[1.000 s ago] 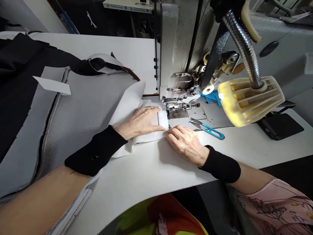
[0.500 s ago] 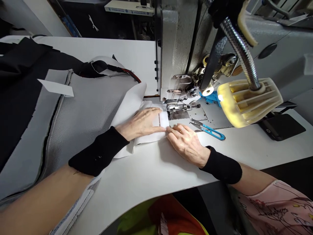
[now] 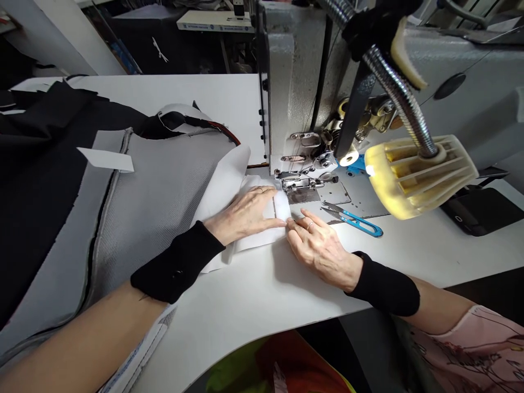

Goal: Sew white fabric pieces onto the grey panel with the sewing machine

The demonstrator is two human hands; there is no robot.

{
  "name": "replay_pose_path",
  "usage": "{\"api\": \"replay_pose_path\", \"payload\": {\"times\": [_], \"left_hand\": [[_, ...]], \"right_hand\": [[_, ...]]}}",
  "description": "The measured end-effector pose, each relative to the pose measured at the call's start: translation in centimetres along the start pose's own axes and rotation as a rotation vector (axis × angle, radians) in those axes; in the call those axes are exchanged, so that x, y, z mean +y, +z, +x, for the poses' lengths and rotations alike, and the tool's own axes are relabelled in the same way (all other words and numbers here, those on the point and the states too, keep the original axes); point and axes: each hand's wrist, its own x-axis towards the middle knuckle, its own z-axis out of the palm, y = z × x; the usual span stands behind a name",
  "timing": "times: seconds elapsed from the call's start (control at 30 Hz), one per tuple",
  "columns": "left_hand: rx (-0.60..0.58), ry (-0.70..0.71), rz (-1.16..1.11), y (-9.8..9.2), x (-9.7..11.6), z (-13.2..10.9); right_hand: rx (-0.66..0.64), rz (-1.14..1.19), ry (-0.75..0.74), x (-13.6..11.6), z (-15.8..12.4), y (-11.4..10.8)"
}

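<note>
My left hand lies flat, fingers stretched out, on a white fabric piece just left of the presser foot of a grey sewing machine. My right hand rests flat on the white table, its fingertips touching the fabric's near right edge beside the left fingertips. The white piece lies over a grey textured fabric.
Blue-handled thread snips lie on the machine bed right of my right hand. A yellowed lamp head on a metal gooseneck hangs over the right side. A black phone lies far right. Black fabric covers the table's left.
The fabric's edge has moved a little further under the presser foot, so less of it shows ahead of my fingers. Both hands stay flat on the piece. The view has shifted slightly.
</note>
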Motion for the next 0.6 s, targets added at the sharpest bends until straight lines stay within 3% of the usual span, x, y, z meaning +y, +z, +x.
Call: {"api": "replay_pose_path", "payload": {"times": [0.6], "left_hand": [[-0.029,-0.079,-0.036,-0.42,0.16,0.87]], "right_hand": [[0.014,-0.007,0.002,0.66,0.38,0.84]]}}
